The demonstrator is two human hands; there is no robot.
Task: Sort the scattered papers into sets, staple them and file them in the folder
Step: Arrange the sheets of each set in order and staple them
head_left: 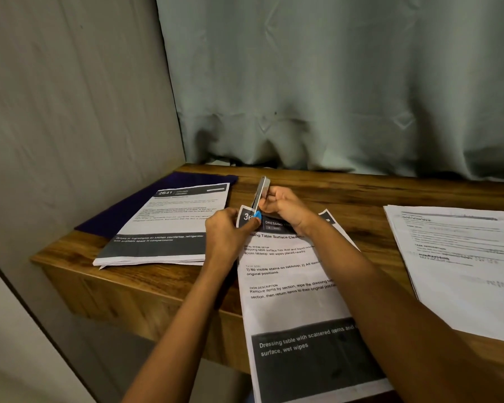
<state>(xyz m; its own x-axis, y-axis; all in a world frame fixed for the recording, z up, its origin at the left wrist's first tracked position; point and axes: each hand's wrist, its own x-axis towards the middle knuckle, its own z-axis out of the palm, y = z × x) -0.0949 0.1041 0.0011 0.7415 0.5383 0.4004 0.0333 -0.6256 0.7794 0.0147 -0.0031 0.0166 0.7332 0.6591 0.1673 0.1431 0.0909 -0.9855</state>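
Fingers (267, 202) of the right hand (288, 209) are curled round the stapler (262, 191), the paper set (288, 286) overhanging the counter's (346, 193) front edge is pinched by the left hand (227, 229); stapling seems underway, and a firm squeeze is needed.

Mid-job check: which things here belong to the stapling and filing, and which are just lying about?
In the job: stapler, dressing-table set, kitchen set, right-hand paper stack, purple folder, left hand, right hand.
Just there: curtain, wooden table.
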